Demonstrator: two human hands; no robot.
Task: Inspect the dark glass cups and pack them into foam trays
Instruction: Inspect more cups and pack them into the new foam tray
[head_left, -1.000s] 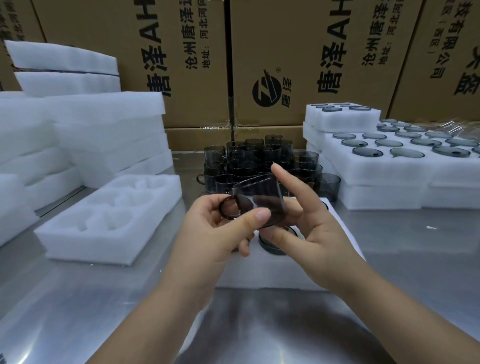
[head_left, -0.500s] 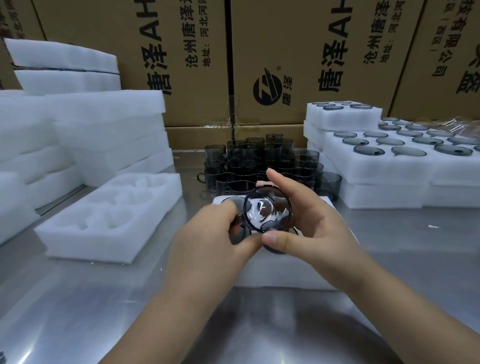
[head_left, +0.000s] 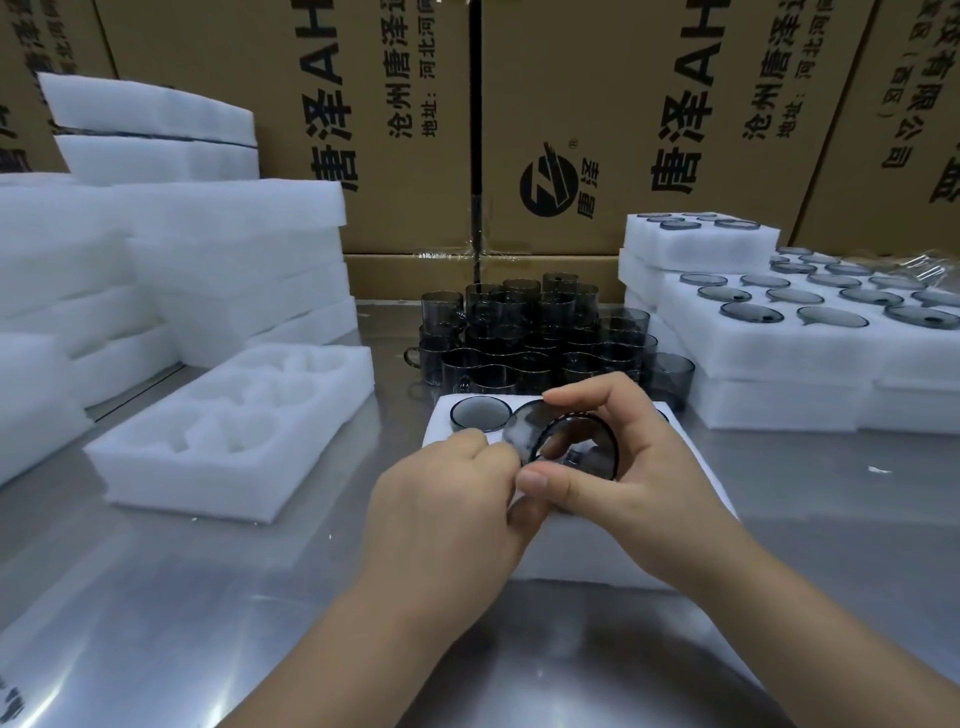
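Both hands hold one dark glass cup (head_left: 576, 441) low over the white foam tray (head_left: 587, 551) in front of me, its open mouth turned toward me. My right hand (head_left: 623, 467) wraps the rim from the right, thumb below and forefinger on top. My left hand (head_left: 457, 499) pinches it from the left; the handle is hidden behind those fingers. One cup (head_left: 480, 413) sits in the tray's far left pocket. A cluster of several loose dark cups (head_left: 535, 338) stands behind the tray.
An empty foam tray with moulded pockets (head_left: 228, 431) lies at the left on the steel table (head_left: 156, 597). Stacks of foam slabs (head_left: 208, 260) rise at the far left. Filled trays (head_left: 810, 332) are stacked at the right. Cardboard boxes (head_left: 623, 130) wall the back.
The cup was rotated from lying sideways with its handle showing to mouth toward me, then lowered closer to the tray. Both hands came down with it.
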